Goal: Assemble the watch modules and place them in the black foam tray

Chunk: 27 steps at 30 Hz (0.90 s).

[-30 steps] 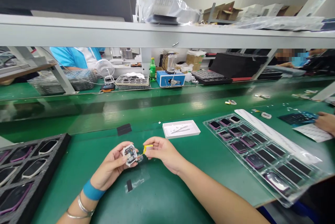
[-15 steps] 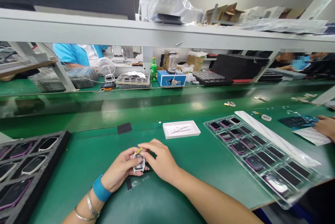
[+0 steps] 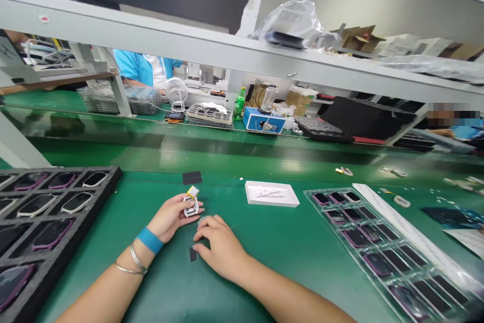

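Observation:
Between the fingers and thumb of my left hand is a small white watch case, its inside showing circuit parts. A yellow and silver battery sticks up from the case's top edge. My right hand is low over the green mat, apart from the case, with its fingers bent and the thumb spread from them. Nothing shows in its grasp. By its thumb tip lies a small black strip; I cannot tell whether they touch. A wider black piece lies behind the case.
On the left, a black foam tray holds several watch cases. A white box lid with tweezers and tiny parts lies ahead. To the right is a clear plastic tray of watch screens. A shelf beam crosses above.
My right hand has left the watch case and moved down toward the small black strip. The battery now stands out beyond the case. The camera view has tilted and shifted.

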Available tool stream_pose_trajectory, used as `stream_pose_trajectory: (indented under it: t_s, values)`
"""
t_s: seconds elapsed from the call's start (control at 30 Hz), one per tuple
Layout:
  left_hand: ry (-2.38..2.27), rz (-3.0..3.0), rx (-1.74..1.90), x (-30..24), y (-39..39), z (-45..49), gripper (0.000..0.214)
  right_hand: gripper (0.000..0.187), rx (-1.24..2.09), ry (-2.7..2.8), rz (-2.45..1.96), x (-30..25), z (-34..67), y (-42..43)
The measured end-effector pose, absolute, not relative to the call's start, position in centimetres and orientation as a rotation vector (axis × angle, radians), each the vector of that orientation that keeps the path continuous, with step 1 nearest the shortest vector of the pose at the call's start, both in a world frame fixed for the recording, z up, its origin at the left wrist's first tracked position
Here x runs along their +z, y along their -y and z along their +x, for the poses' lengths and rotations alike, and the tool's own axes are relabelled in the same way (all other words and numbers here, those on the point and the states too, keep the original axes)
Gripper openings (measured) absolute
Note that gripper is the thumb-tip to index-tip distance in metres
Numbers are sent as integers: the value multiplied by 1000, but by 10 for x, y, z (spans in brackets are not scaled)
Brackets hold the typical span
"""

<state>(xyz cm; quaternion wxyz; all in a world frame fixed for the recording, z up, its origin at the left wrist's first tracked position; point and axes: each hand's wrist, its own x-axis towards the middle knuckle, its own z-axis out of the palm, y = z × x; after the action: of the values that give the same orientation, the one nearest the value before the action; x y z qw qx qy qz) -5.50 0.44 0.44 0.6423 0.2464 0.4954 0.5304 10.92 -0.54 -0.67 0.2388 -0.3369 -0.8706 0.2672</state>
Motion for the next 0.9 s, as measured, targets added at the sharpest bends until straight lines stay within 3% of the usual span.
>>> stream_pose_trajectory:
  t_s: [0.43, 0.67, 0.9]
  values:
    - [-1150, 652, 1164, 1, -6, -53, 16, 8, 615, 2506, -977, -13, 103, 9]
    - [-1169, 666, 1151, 4, -5, -52, 22, 5, 295, 2637, -542, -4, 116, 11]
    - [-1179, 768, 1161, 5, -2, -46, 36, 6, 693, 1975, -669, 8, 124, -4]
